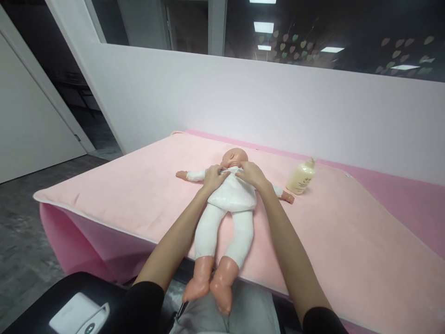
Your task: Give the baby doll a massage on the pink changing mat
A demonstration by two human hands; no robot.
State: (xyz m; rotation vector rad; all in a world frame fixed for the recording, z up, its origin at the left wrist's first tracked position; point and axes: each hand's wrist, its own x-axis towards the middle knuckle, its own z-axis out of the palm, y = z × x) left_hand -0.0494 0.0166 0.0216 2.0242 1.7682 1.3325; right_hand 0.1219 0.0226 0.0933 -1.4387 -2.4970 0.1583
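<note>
While fingers (pixel 221 174) of both hands (pixel 212 179) (pixel 253 175) pinch doll's (pixel 232 197) collar (pixel 232 170), feet (pixel 221 288) past blanket's (pixel 121 195) edge, room leftward

Left of the hands (pixel 252 175), beyond a white-clothed doll's outstretched arm (pixel 195 176), flat pale-pink cloth (pixel 132 185) leaves passage; rightward, a pale-yellow plastic pump bottle (pixel 301 179) obstructs; ahead, a smooth white wall (pixel 260 106) bars the way.

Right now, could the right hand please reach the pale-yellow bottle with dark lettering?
Probably yes: only low pale-pink fabric seems to lie between the right hand and the bottle, though the hand would first have to leave the white-bodied doll.
</note>
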